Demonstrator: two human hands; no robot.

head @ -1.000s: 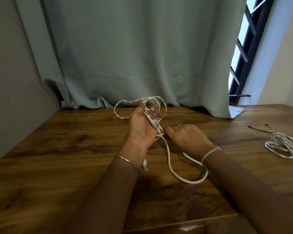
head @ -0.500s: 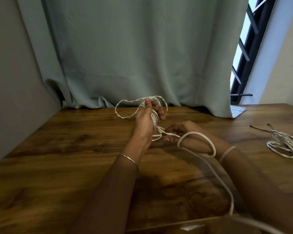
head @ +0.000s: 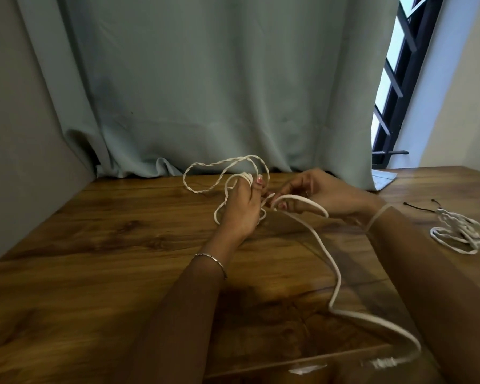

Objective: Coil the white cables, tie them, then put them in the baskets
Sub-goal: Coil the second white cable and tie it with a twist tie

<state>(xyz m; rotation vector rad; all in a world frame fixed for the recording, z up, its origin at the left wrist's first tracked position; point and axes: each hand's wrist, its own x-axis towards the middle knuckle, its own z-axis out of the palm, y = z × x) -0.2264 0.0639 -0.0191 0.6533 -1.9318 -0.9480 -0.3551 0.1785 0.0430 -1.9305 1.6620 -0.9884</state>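
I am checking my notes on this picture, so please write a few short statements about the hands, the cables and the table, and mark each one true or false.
1. The left hand holds loops of a white cable. True.
2. The right hand lies flat on the table and holds nothing. False: its fingers pinch the same cable.
3. A second white cable lies on the table to the right, and no hand touches it. True.
4. A basket stands on the table. False: no basket is in view.
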